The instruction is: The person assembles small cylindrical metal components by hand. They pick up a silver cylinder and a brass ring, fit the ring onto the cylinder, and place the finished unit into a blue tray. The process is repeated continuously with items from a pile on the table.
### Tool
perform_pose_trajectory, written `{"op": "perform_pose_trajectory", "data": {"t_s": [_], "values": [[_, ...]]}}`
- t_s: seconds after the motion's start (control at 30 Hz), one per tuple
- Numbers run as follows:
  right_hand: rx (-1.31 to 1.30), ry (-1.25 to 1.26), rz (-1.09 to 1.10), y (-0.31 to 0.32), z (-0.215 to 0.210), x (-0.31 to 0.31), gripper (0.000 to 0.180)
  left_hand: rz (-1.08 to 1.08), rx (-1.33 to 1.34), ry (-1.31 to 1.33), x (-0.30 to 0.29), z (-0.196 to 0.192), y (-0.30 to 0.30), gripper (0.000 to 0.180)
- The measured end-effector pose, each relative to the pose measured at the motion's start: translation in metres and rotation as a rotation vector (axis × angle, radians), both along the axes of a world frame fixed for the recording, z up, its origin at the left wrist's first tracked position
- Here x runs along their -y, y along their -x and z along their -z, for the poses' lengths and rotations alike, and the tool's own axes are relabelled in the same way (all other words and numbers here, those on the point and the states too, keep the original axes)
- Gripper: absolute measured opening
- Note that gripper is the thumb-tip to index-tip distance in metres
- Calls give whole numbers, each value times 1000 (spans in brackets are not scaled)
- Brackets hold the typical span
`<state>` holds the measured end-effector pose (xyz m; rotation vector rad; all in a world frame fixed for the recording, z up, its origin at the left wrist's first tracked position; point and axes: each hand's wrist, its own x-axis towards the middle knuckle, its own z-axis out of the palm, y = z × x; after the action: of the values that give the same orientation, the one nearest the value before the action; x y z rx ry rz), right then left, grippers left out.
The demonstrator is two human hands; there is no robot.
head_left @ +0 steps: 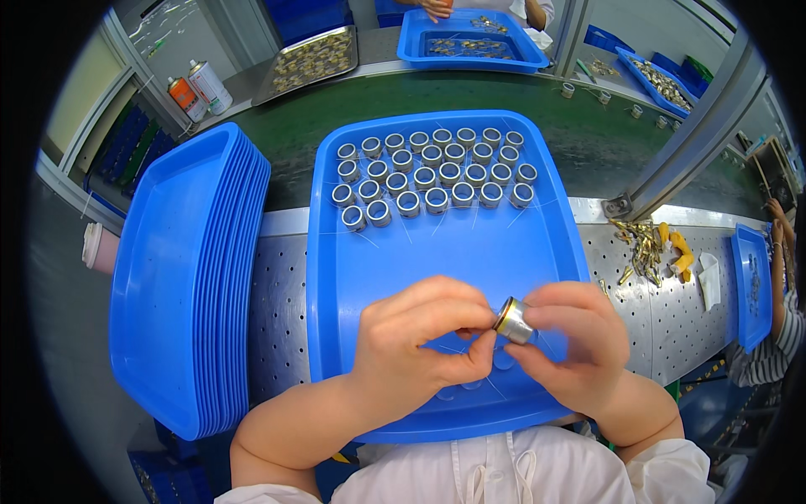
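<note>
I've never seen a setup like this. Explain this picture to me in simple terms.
There is no robot here: these are a person's own bare hands. A wide camera worn on the head looks down at them, which is why straight edges bend. The right hand holds a silver cylinder; the left hand has its fingers at the rim, though whether they grip it is hard to tell. Below is a blue tray with rows of similar cylinders, many with thin wires. To the left stands a stack of trays; to the right, brass pieces lie on the metal table.
</note>
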<state>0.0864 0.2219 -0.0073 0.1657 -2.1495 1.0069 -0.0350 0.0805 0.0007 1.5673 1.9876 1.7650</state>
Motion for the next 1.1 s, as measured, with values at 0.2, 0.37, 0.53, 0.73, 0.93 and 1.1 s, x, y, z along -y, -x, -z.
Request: {"op": "perform_pose_trajectory", "data": {"t_s": [0.2,0.37,0.53,0.73,0.93,1.1], "values": [[-91,-109,13,1,2,3,42,-17,-57,22,4,2,-1,22],[-99,-180,32,0,-2,2,38,2,34,39,3,0,0,20],[-115,-251,-21,2,0,-5,35,52,159,21,1,1,1,19],[-35,-25,-34,3,-4,1,41,77,82,5,2,4,4,17],[-3,-62,12,1,-2,0,43,66,136,25,2,3,1,19],[-87,-152,8,2,1,0,38,21,112,50,2,2,0,19]]}}
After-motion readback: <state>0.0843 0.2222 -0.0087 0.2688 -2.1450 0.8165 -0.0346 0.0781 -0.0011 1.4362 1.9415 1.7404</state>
